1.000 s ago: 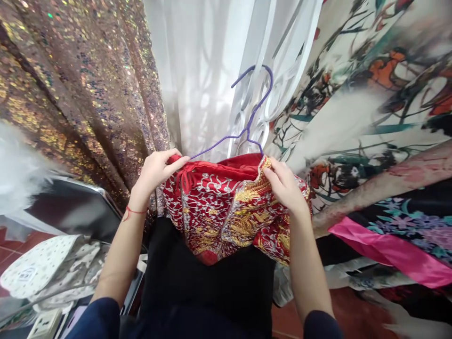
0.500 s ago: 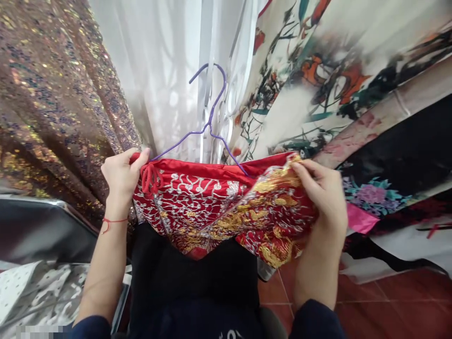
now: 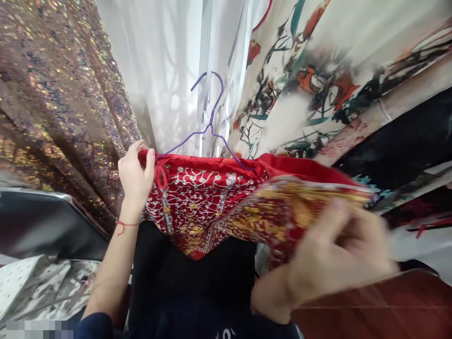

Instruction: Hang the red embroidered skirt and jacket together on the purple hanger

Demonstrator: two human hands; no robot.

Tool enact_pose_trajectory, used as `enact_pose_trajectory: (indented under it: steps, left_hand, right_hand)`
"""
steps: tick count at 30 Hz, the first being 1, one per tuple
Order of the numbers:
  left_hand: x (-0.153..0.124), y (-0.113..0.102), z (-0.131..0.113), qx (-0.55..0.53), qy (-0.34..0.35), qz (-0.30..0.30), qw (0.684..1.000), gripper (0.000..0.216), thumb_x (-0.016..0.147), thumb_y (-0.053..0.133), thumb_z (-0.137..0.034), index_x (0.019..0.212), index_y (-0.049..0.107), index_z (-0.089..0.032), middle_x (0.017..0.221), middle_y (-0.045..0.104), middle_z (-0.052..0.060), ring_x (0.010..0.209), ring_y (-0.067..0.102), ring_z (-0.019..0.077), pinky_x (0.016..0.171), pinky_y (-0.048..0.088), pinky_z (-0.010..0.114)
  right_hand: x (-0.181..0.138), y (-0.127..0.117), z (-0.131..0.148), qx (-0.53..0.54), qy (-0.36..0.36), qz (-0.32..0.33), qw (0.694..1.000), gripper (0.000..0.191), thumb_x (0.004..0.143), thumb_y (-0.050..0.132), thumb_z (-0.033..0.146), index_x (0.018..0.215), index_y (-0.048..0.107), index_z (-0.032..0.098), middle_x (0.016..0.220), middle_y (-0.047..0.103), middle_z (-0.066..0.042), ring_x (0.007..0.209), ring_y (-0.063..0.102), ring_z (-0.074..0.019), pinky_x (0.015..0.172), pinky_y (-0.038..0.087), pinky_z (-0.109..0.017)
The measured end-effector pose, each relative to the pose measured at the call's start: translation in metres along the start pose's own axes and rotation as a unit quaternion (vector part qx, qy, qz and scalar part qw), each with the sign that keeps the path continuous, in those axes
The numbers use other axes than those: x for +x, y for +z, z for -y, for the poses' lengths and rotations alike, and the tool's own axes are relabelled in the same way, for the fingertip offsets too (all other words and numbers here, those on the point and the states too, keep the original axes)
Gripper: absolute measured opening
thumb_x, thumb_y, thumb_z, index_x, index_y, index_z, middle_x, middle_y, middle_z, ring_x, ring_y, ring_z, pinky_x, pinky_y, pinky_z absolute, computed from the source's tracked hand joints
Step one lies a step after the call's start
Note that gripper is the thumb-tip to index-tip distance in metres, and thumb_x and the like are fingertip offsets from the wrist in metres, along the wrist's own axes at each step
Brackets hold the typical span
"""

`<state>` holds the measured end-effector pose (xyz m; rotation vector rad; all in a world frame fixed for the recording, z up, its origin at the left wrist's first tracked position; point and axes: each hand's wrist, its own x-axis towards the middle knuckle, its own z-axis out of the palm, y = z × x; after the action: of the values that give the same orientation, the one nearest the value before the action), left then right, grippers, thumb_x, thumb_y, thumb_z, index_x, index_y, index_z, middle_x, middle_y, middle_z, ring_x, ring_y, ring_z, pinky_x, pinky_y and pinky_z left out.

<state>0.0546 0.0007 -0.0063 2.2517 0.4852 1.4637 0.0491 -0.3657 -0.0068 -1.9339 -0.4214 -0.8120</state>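
A red garment (image 3: 190, 188) with silver and gold embroidery is on a purple wire hanger (image 3: 211, 125). My left hand (image 3: 136, 172) is closed on its upper left corner, thumb up, beside a small red cord loop (image 3: 161, 176). On the right, a gold-embroidered flap (image 3: 278, 212) spreads outward and shows its plain red lining (image 3: 300, 167). My right hand (image 3: 346, 245) is in front of this flap, fingers curled but smeared by motion. Whether it grips the cloth is unclear. The garment's pointed lower edge hangs before my dark clothing.
Sequinned cloth (image 3: 67, 94) hangs at left, with white sheer cloth (image 3: 169, 70) behind the hanger. Flower-printed cream cloth (image 3: 300, 103) and black cloth (image 3: 406, 136) hang at right. A dark chair-like back (image 3: 45, 226) and spotted fabric (image 3: 21, 282) are at lower left, red floor tiles (image 3: 370, 301) at lower right.
My right hand has moved down and right from the garment's upper right corner. The flap has swung outward, exposing more red lining. My left hand keeps its hold, slightly farther right in view.
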Motion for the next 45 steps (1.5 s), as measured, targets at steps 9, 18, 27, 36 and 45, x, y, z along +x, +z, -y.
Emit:
enact_pose_trajectory:
  steps: [9, 18, 27, 36, 45]
  left_hand:
    - [-0.119, -0.014, -0.051, -0.215, 0.125, 0.42, 0.873, 0.063, 0.075, 0.069, -0.022, 0.135, 0.052, -0.023, 0.127, 0.068, 0.012, 0.11, 0.07, 0.0279, 0.091, 0.059, 0.04]
    - [-0.123, 0.05, -0.048, -0.278, -0.105, 0.296, 0.908, 0.028, 0.082, 0.054, -0.021, 0.109, 0.06, -0.016, 0.076, 0.066, 0.001, 0.061, 0.059, 0.0143, 0.062, 0.05, 0.028]
    - [-0.097, 0.03, -0.038, -0.33, -0.118, 0.318, 0.881, 0.035, 0.076, 0.05, -0.019, 0.103, 0.072, -0.016, 0.091, 0.074, 0.003, 0.083, 0.066, 0.0182, 0.079, 0.052, 0.028]
    - [-0.053, -0.018, -0.036, -0.274, -0.008, 0.372, 0.887, 0.025, 0.076, 0.049, -0.018, 0.082, 0.073, -0.016, 0.071, 0.066, 0.0, 0.061, 0.054, 0.0134, 0.062, 0.044, 0.027]
    - [-0.015, -0.059, -0.023, -0.199, 0.071, 0.102, 0.972, 0.012, 0.067, 0.057, -0.01, 0.062, 0.063, -0.02, 0.066, 0.06, 0.0, 0.067, 0.051, 0.0149, 0.066, 0.037, 0.031]
  right_hand:
    - [-0.015, 0.159, 0.044, 0.095, 0.087, 0.093, 0.987, 0.029, 0.1, 0.045, 0.04, 0.118, 0.059, 0.022, 0.102, 0.075, -0.013, 0.094, 0.074, -0.0288, 0.082, 0.059, -0.043]
    - [-0.003, 0.125, 0.028, 0.121, -0.058, 0.225, 0.965, 0.029, 0.098, 0.049, 0.027, 0.124, 0.06, 0.021, 0.11, 0.074, -0.011, 0.101, 0.071, -0.0222, 0.093, 0.057, -0.038]
    - [0.029, 0.053, -0.074, -0.229, -0.041, 0.149, 0.961, 0.072, 0.083, 0.064, 0.062, 0.135, 0.051, 0.015, 0.122, 0.067, -0.02, 0.111, 0.063, -0.0376, 0.091, 0.047, -0.052]
    - [-0.021, -0.009, 0.004, -0.263, -0.152, 0.172, 0.937, 0.021, 0.094, 0.054, 0.038, 0.082, 0.059, 0.021, 0.055, 0.051, 0.001, 0.051, 0.047, -0.0178, 0.053, 0.028, -0.029]
    - [-0.059, 0.051, 0.066, 0.063, -0.179, 0.479, 0.857, 0.02, 0.097, 0.055, 0.029, 0.08, 0.046, 0.022, 0.076, 0.06, -0.001, 0.072, 0.058, -0.017, 0.067, 0.041, -0.028]
